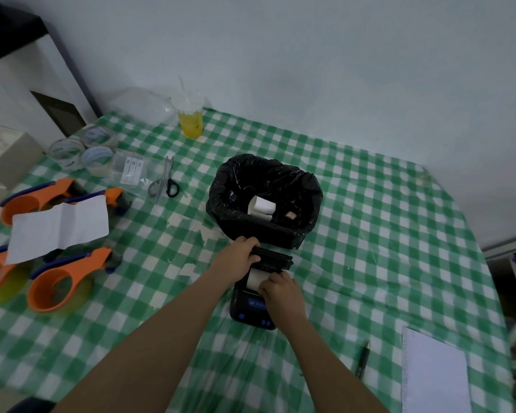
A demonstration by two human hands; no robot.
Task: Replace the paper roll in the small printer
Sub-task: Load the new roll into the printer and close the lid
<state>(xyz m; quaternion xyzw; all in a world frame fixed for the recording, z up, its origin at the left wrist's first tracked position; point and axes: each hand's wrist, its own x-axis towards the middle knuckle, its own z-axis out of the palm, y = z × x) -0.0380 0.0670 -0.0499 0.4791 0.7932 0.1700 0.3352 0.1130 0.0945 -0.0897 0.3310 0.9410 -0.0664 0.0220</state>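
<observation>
Nearest the camera, at the table's right edge, lie a white sheet of paper [435,374] and a dark pen [363,359] just left of it, both on the green-and-white checked plastic tablecloth [385,234]. Just beyond, near the middle of the table, sits the small black handheld printer with blue buttons [251,311], its black hinged lid [276,259] swung open toward the far side. The right hand [280,293] rests curled over the open compartment, fingertips pinching the white paper roll [256,278] seated inside. The left hand [239,257] is closed on the left end of the lid. To the left stand three orange tape dispensers with blue handles [57,284], a creased white paper strip [57,228] draped across them. Right behind the printer is a small bin lined with a black plastic bag [265,204], a curled white paper piece [261,207] inside. Farther off lie grey-and-black scissors [164,180], three clear tape rolls [84,150], and a plastic cup of yellow drink [190,119] by the wall.
</observation>
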